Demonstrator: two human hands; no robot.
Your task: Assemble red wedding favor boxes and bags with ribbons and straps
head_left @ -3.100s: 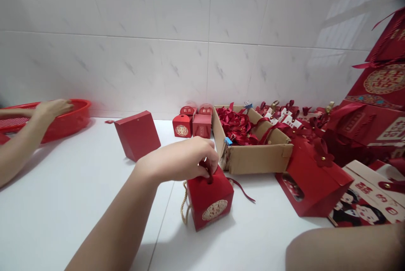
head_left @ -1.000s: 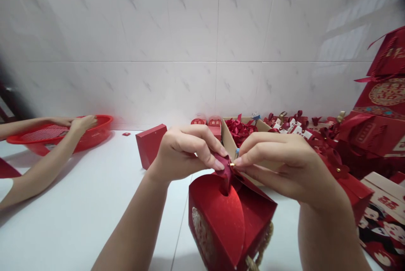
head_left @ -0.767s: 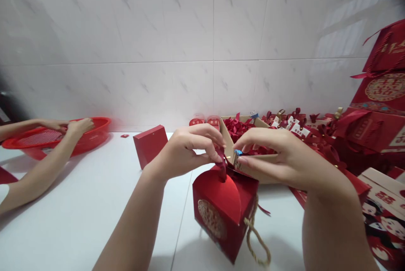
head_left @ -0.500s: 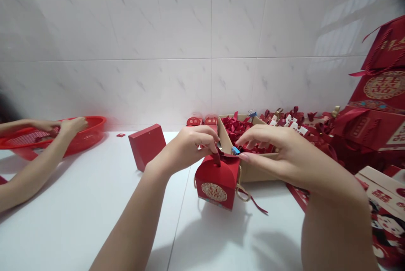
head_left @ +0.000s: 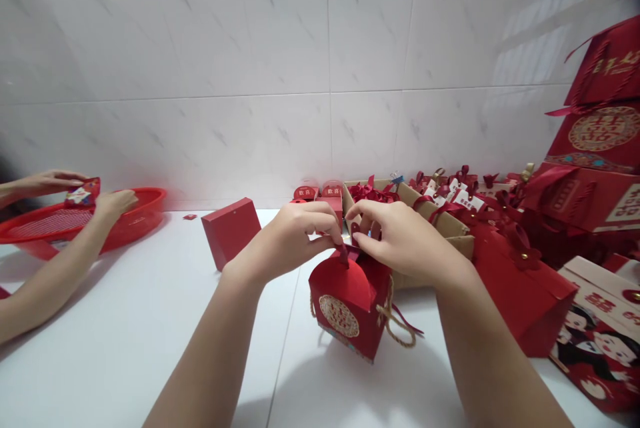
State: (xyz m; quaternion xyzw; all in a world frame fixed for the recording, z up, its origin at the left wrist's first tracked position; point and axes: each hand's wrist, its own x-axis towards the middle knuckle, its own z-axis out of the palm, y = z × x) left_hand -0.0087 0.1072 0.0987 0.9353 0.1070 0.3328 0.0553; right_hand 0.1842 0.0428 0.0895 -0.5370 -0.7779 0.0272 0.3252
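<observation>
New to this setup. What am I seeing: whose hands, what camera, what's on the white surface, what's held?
No machine here: one camera, worn on a person's head, looks forward and down at their bare hands. The left hand pinches the dark-red strap atop a red card box with a round gold emblem; the right hand is close by, its grip unclear. On the white surface are a plain red rectangular box, an open brown cardboard box of ribbons and, rightward, more gift boxes. Far left, another person's hands are at a small patterned packet above a red plastic basin.
</observation>
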